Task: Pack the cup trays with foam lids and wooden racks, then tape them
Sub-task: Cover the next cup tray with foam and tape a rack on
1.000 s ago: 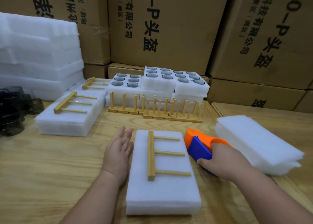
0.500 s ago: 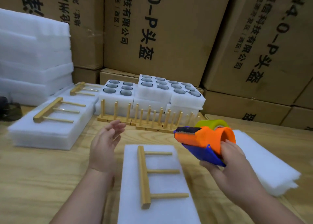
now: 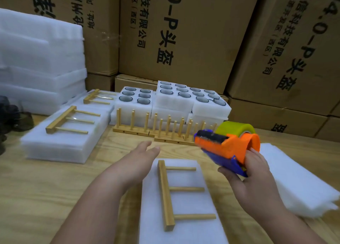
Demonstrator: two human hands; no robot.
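Now my right hand (image 3: 246, 177) grips the tape dispenser (image 3: 228, 148) above the foam lid (image 3: 184, 203) carrying a wooden rack (image 3: 166, 195) on the table (image 3: 55, 188); my left hand (image 3: 136, 162) hovers with fingers straight.

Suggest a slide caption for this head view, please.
Right hand lifts tape dispenser above foam-lidded tray bearing wooden rack; left hand open.

Nearest, 1 wooden rack (image 3: 166, 194) flat on a foam lid (image 3: 185, 203); behind, upright racks (image 3: 158, 128) before cup trays (image 3: 173, 100); right, stacked foam sheets (image 3: 298, 179).
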